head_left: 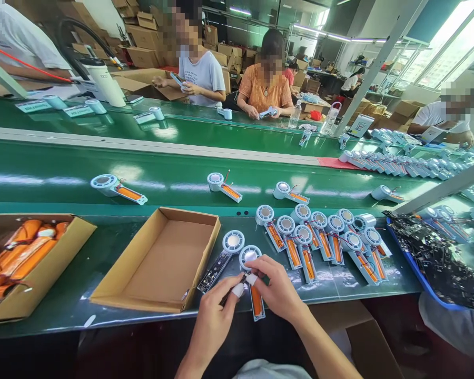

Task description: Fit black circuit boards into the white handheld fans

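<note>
My left hand (215, 316) and my right hand (274, 287) meet at the near table edge over an open white fan unit (253, 279) with a round head and an orange battery in its handle. Fingertips of both hands, with white finger cots, pinch small wires or a part at the unit's neck. Just left lies another fan unit (223, 258) showing a dark circuit board. To the right stands a cluster of several similar units with orange batteries (324, 242).
An empty cardboard box (161, 260) sits left of my hands. A box of orange batteries (19, 263) is at far left. A blue tray of black circuit boards (438, 263) is at right. Fan units ride the green conveyor (118, 188). Other people work across the belt.
</note>
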Demonstrator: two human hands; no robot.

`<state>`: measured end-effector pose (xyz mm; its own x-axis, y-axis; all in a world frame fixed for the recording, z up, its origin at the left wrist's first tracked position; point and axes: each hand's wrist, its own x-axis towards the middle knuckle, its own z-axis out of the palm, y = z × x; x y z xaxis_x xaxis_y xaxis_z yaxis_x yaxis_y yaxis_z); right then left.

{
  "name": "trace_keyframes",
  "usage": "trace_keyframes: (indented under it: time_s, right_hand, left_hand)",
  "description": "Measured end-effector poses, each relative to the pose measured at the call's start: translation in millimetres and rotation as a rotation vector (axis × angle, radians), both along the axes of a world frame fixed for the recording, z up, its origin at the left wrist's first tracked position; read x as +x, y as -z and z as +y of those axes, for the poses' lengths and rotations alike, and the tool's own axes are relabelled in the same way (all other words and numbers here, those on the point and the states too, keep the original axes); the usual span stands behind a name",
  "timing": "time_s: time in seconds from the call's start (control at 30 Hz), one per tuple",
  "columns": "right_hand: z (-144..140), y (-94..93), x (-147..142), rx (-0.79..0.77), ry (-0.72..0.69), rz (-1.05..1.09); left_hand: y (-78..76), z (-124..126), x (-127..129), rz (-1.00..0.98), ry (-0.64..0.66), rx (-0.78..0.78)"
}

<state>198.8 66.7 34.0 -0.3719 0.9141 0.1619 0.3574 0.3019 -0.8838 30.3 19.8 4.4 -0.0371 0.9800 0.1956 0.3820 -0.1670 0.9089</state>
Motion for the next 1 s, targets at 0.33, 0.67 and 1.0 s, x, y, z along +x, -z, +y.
trace_keyframes:
  time_s: [0.33,0.67,1.0]
  right_hand:
    - [-10,5.3,-3,0.08,0.148,-0.144]
    - [-20,-8.2,9,-0.322,0.178,-0.018]
    - [-27,-13.4,-3,-0.481,-0.064,0.347]
  left_hand:
    - [-15.0,4,3,-0.144,-0.031,-0.212]
    - [1.3,-13,12,-0.717,-0.047,-0.501]
    - [-8.7,9,25,-0.686,0.089,-0.667]
